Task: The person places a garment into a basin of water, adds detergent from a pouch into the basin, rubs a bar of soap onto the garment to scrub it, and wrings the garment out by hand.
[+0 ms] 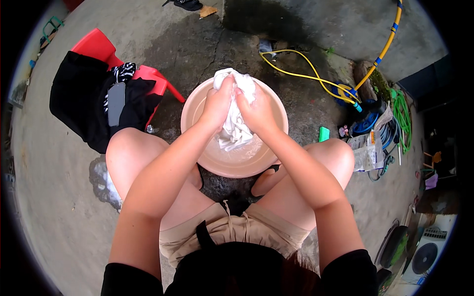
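Observation:
A white wet-looking cloth (235,129) is bunched between my two hands above a pale pink, round basin (224,165). My left hand (217,106) grips its left side, the fingers curled into the folds. On the other side my right hand (256,111) is closed on the same cloth, thumb toward the middle. The cloth's lower end hangs down into the basin, over what looks like shallow water with some suds. Folds of fabric hide most of my fingertips. The basin stands on the ground between my knees.
At the left, a red plastic chair (98,47) bears black clothing (74,98) and a grey phone-shaped object (116,104). A green soap-like block (324,134) lies right of the basin. Beyond are a yellow hose (306,76), a green hose (402,118) and newspaper (368,150). The concrete is wet.

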The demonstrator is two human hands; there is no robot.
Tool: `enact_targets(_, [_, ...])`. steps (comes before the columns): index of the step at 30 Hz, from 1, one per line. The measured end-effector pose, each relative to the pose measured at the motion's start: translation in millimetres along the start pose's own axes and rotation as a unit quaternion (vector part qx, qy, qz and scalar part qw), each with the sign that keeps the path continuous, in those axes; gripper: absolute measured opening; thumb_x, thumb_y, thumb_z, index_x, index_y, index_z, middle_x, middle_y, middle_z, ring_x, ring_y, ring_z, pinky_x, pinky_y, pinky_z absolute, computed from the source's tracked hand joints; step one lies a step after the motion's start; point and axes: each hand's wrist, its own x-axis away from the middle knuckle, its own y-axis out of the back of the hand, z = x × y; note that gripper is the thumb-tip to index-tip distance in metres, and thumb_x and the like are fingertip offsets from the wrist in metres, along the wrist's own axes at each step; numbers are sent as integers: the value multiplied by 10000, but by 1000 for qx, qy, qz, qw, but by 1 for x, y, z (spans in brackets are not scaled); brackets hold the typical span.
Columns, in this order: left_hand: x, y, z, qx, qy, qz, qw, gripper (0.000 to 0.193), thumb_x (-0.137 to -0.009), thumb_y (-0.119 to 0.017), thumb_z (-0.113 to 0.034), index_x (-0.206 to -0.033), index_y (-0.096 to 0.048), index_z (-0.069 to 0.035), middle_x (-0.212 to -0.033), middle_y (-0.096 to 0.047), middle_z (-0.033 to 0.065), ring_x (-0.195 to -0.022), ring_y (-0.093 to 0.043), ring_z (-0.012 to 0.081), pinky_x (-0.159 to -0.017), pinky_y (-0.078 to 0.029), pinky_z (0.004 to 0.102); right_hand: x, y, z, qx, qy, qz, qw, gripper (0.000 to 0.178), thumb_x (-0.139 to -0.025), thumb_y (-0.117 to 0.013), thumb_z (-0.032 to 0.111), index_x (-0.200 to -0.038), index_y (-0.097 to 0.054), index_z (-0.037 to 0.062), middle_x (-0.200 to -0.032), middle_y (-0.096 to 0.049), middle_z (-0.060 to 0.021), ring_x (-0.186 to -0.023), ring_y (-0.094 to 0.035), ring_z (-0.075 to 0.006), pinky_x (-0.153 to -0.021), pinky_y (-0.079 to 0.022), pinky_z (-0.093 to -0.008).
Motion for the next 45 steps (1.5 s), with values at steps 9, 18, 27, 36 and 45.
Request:
enact_targets(9, [-17,6,1,-132,29,3,991,533,-956,-473,-438,-1104,-629,50,-972,-676,126,-862,-667,183,-760,-514,287,-10,13,-13,-53,-88,53,993,354,-885,-593,244,-1132,-633,-6,-972,-702,-177,-889,-686,-263,-801,-510,-355])
enact_targets(18, [-16,23,-4,-381,-33,104,918,734,-1022,-243,-560,-1286,-538,59,-1288,-569,202,-1212,-525,246,-1051,-370,327,-15,46,-51,-42,-131,195,971,361,-942,-565,196,-1227,-584,-24,-1157,-647,-127,-1047,-604,-195,-918,-452,-321])
enact_targets(27, [-34,54,9,-551,-24,111,827,715,-1031,-236,-531,-1276,-533,71,-1280,-560,210,-1226,-503,249,-1079,-331,316,-12,32,-101,68,-80,182,978,365,-938,-499,234,-1091,-620,-75,-1159,-588,-302,-1079,-568,-428,-952,-441,-451])
enact_targets(36, [-29,57,-8,-655,-26,-33,754,808,-1009,-138,-562,-1113,-640,63,-1141,-606,313,-1136,-545,447,-994,-412,446,-12,40,-77,190,-117,333,916,352,-946,-429,205,-1023,-637,-68,-976,-649,-302,-945,-637,-427,-869,-484,-475])
enact_targets(45, [-9,31,-22,-757,-124,-84,636,756,-1015,-172,-545,-1004,-675,19,-991,-651,276,-993,-604,429,-850,-465,469,-23,58,-56,139,-109,157,972,280,-905,-476,152,-961,-660,-51,-895,-660,-277,-865,-650,-412,-796,-504,-464])
